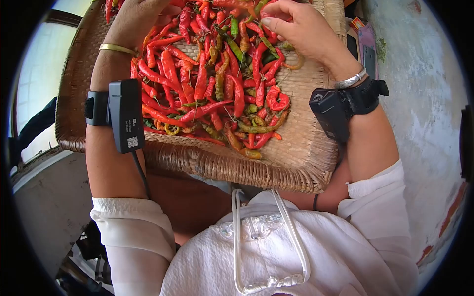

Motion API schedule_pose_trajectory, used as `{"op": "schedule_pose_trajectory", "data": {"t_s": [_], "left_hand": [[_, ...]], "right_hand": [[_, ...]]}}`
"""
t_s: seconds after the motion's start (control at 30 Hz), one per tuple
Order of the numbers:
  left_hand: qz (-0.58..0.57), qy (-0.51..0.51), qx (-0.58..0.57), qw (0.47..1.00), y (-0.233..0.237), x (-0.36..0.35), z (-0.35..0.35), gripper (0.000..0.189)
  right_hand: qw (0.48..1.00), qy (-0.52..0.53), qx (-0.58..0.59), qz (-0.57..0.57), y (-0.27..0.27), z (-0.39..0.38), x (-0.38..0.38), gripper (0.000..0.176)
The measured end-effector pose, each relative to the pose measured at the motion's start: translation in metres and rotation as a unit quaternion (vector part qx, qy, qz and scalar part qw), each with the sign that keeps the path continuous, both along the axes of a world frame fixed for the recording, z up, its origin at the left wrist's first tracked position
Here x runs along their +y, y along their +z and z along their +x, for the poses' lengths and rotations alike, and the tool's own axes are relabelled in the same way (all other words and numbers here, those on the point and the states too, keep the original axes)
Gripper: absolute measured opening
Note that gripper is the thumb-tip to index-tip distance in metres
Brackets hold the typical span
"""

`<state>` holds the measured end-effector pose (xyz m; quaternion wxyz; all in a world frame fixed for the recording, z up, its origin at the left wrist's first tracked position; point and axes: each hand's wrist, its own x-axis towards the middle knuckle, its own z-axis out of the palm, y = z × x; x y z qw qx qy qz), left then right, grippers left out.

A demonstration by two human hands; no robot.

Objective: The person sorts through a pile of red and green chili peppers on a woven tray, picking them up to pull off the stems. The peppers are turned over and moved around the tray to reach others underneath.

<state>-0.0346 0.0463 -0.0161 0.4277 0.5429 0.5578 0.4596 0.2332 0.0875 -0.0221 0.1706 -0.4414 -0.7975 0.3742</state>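
- A wide, shallow tray of woven tan straw (306, 163) is rested across the lap, with its near rim at 6 o'clock. It is judged that a tilt toward that rim could let the load slide off, since the wall there is low.
- A loose heap of long red, orange and green chilli peppers (217, 89) is spread from the tray's centre to 12 o'clock. A few stray pods are seen close to the 6 o'clock rim, and these would be lost first.
- The left hand (140, 19) is laid on the heap at 11 o'clock. Its fingers are cut off by the picture's edge, so their spread cannot be told.
- The right hand (296, 27) is set at 1 o'clock, its fingers drawn in narrow and the thumb laid against the forefinger. Whether a pod is pinched beneath cannot be made out.
- A black box-shaped unit (126, 116) is strapped to the left forearm, and its thin dark cable (140, 172) is hung past the rim. A snag on the weave could jerk the tray.
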Motion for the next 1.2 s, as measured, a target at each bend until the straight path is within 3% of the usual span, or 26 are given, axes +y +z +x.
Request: {"op": "schedule_pose_trajectory", "data": {"t_s": [0.03, 0.07, 0.1, 0.17, 0.23, 0.27, 0.37, 0.5, 0.63, 0.73, 0.87, 0.97, 1.03, 1.07, 1.13, 1.2], "left_hand": [[-0.015, 0.030, 0.163, 0.986, -0.011, 0.000, -0.002, 0.041], [-0.044, -0.020, 0.166, 0.985, -0.022, 0.000, -0.002, 0.043], [-0.050, -0.062, 0.181, 0.980, -0.024, -0.004, 0.009, 0.040], [-0.032, -0.143, 0.269, 0.952, -0.022, -0.015, 0.034, 0.038], [0.032, -0.203, 0.362, 0.909, -0.032, -0.023, 0.047, 0.037], [0.083, -0.214, 0.393, 0.890, -0.041, -0.027, 0.051, 0.037], [0.070, -0.219, 0.447, 0.864, -0.036, -0.032, 0.066, 0.035], [0.038, -0.237, 0.410, 0.880, -0.043, -0.028, 0.064, 0.034], [0.036, -0.213, 0.387, 0.896, -0.036, -0.032, 0.072, 0.029], [0.055, -0.239, 0.383, 0.891, -0.043, -0.031, 0.066, 0.022], [0.010, -0.251, 0.411, 0.877, -0.037, -0.035, 0.068, 0.020], [0.081, -0.274, 0.385, 0.878, -0.044, -0.036, 0.066, 0.021], [0.052, -0.278, 0.374, 0.883, -0.047, -0.037, 0.065, 0.021], [0.023, -0.283, 0.363, 0.887, -0.048, -0.037, 0.065, 0.021], [0.028, -0.282, 0.372, 0.884, -0.045, -0.037, 0.067, 0.021], [0.036, -0.282, 0.385, 0.878, -0.038, -0.036, 0.066, 0.021]], "right_hand": [[0.976, 0.062, -0.099, 0.184, -0.006, -0.001, 0.000, 0.031], [0.965, 0.079, -0.160, 0.193, -0.008, 0.000, -0.001, 0.035], [0.965, 0.082, -0.160, 0.191, -0.007, -0.001, -0.003, 0.035], [0.949, 0.202, -0.214, 0.110, -0.005, -0.002, -0.008, 0.043], [0.948, 0.215, -0.221, 0.077, -0.007, -0.006, -0.011, 0.049], [0.950, 0.227, -0.201, 0.076, -0.011, -0.007, -0.009, 0.049], [0.952, 0.256, -0.165, 0.031, -0.020, -0.013, -0.008, 0.048], [0.940, 0.285, -0.186, -0.032, -0.019, -0.017, -0.014, 0.033], [0.938, 0.285, -0.195, 0.016, -0.030, -0.016, -0.014, 0.029], [0.905, 0.303, -0.298, 0.026, -0.029, -0.021, -0.015, 0.019], [0.906, 0.290, -0.306, 0.046, -0.026, -0.018, -0.019, 0.020], [0.902, 0.298, -0.304, 0.073, -0.030, -0.016, -0.017, 0.024], [0.892, 0.299, -0.330, 0.075, -0.029, -0.016, -0.017, 0.029], [0.892, 0.300, -0.330, 0.074, -0.027, -0.014, -0.016, 0.029], [0.893, 0.328, -0.257, 0.169, -0.014, -0.011, -0.016, 0.009], [0.923, 0.300, -0.211, 0.119, 0.010, -0.011, -0.015, 0.009]]}}
